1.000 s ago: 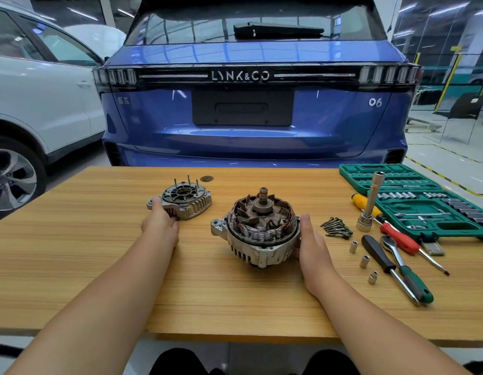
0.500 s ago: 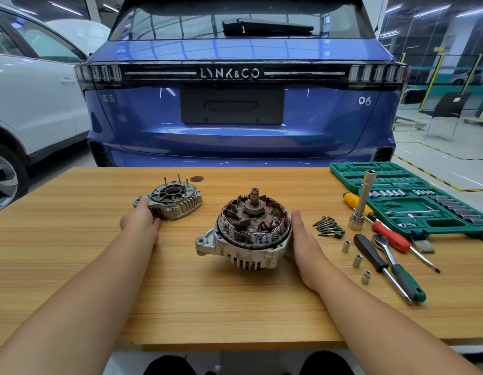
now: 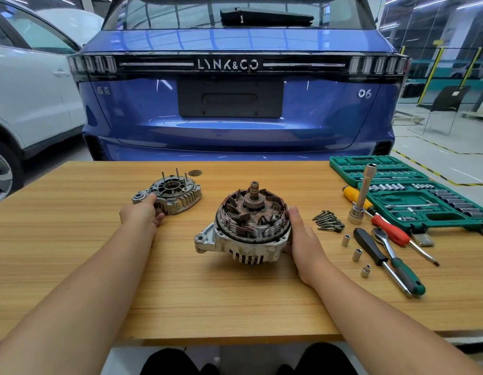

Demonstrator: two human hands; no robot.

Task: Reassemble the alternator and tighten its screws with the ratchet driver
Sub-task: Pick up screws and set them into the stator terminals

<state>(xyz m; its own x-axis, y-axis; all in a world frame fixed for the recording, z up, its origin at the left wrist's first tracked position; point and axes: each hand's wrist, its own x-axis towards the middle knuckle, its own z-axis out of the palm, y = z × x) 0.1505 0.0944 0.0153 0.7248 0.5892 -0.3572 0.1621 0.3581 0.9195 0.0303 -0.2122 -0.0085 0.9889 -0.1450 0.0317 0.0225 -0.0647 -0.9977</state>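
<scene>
Worktop of pale wood (image 3: 72, 266): the rusty silver alternator body (image 3: 245, 228) sits mid-frame, steadied by the right hand (image 3: 302, 239), grip flat against its side. Left hand (image 3: 141, 213) grips the grey finned end cover (image 3: 171, 194), upper left; lift it level over the shaft. Since before, the body has turned slightly.

I see table (image 3: 72, 253): matt streaked wood grain. Alternator (image 3: 245, 228): dull cast metal, grimy, coppery windings. Cover (image 3: 172, 193): grey matt metal. Sockets (image 3: 356, 254): shiny steel. Case (image 3: 437, 212): green plastic.
</scene>
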